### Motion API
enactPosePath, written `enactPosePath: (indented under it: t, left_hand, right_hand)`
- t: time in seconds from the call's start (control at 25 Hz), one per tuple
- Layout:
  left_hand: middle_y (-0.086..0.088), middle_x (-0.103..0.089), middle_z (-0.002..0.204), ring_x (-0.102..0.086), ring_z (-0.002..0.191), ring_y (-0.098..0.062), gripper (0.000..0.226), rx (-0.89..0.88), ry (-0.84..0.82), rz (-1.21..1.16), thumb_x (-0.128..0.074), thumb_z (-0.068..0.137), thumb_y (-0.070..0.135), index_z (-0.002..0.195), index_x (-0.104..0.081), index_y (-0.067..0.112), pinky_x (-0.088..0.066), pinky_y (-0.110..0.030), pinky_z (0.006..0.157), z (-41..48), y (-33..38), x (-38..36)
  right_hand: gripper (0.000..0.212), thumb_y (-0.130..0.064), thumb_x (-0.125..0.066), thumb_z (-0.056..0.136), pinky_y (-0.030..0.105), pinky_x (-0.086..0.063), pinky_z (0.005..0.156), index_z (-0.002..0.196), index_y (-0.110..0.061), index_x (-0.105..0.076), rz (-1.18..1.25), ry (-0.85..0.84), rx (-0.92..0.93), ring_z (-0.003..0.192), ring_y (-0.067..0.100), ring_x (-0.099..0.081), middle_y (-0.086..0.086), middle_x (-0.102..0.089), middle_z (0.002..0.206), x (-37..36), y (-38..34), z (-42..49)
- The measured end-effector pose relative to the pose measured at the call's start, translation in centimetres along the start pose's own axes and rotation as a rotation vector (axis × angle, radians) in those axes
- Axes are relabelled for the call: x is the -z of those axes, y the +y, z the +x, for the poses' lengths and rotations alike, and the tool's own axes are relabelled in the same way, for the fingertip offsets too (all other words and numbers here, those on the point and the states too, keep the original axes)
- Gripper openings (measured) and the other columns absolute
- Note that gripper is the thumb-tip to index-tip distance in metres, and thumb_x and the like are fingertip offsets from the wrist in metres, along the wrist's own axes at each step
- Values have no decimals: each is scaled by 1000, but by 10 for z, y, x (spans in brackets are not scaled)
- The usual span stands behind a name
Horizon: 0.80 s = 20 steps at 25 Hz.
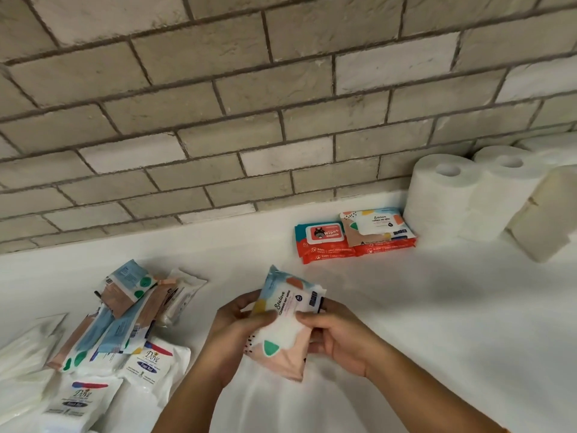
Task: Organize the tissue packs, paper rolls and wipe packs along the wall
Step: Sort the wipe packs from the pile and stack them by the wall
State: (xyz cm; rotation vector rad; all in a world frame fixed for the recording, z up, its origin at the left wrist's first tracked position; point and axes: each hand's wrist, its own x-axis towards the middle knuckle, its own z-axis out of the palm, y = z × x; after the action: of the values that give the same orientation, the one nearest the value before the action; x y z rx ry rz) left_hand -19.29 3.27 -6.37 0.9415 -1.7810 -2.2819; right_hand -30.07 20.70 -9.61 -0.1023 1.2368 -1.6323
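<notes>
Fingers (pixel 265 317) of the left hand (pixel 237 332) and right hand (pixel 340 335) are clamping a pastel wipe pack (pixel 285 326) from both sides, holding it above the white bench (pixel 437 323). Loose packs (pixel 125 310) are lying at nine o'clock. Stacked wipe packs (pixel 352 239) are sitting at one o'clock near the brick wall (pixel 218 120), with paper rolls (pixel 449 195) standing just beside them at two o'clock.

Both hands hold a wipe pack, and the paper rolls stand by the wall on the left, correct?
No. The head view shows the paper rolls by the wall on the right, not left. The left hand and right hand do hold a wipe pack.
</notes>
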Motion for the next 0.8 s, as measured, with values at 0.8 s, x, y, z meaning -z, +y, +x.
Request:
enactPosePath:
  t: [0.8]
  left_hand:
    - [-10,-74,105,-68,88,-29,18,20,448,-138,-59,95,7,107,-70,16,-49,-39,77,-19,-44,44]
  right_hand:
    - [34,-1,-69,93,32,-62,54,124,-9,-57,585,619,95,80,23,-67,11,-68,103,34,-83,141]
